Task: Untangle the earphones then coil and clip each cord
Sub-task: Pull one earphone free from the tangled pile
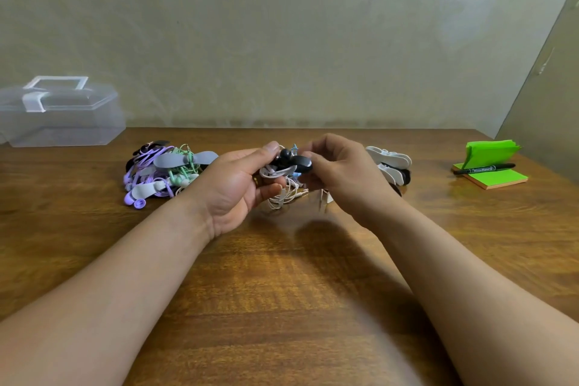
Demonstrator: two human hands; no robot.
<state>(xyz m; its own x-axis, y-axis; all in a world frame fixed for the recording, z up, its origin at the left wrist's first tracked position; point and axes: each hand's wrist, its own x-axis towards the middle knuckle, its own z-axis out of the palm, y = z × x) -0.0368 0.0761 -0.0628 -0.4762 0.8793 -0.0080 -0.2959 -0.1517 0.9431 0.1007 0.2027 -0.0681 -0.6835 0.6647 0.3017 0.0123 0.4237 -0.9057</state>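
Two hands mid-clipping: left hand (238,185) pinches the coiled white cord (283,194), right hand (341,172) pinches the black clip (297,161), seemingly unfastened; next, squeeze it shut.

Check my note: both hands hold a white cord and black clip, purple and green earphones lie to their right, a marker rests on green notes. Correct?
No. The head view shows the purple and green earphones lying left of the hands, not right. The left hand and right hand do hold the white cord and black clip, and the marker rests on the green notes.
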